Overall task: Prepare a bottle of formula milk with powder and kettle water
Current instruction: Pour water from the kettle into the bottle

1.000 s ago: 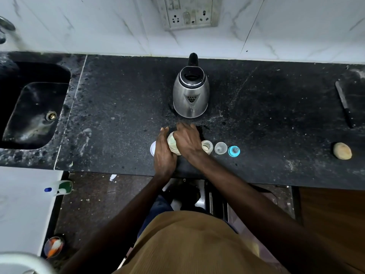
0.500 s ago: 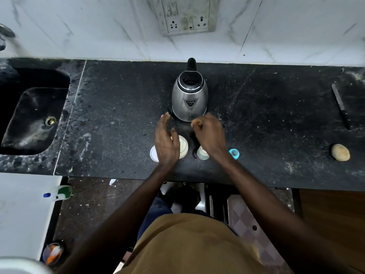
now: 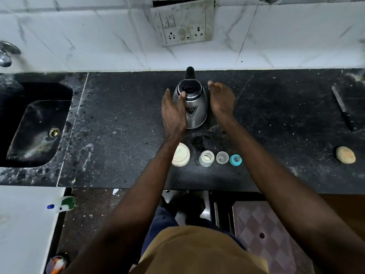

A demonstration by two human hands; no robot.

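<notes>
A steel kettle (image 3: 194, 109) with a black lid and handle stands mid-counter. My left hand (image 3: 172, 113) reaches along its left side, fingers straight, thumb over the lid rim. My right hand (image 3: 222, 97) is beside its right side, fingers loosely extended, holding nothing. Near the front edge stand a cream powder container (image 3: 180, 157), a small clear bottle (image 3: 206, 158) with some powder inside, a clear cap (image 3: 222, 157) and a blue teat ring (image 3: 235, 160).
A dark sink (image 3: 37, 125) lies at the left. A knife (image 3: 342, 107) and a round tan object (image 3: 345, 154) sit at the right of the black counter (image 3: 118, 125). A wall socket (image 3: 183, 22) is above the kettle. A spray bottle (image 3: 63, 204) lies lower left.
Both hands left the powder container and bottle near the front edge and moved back to either side of the kettle.
</notes>
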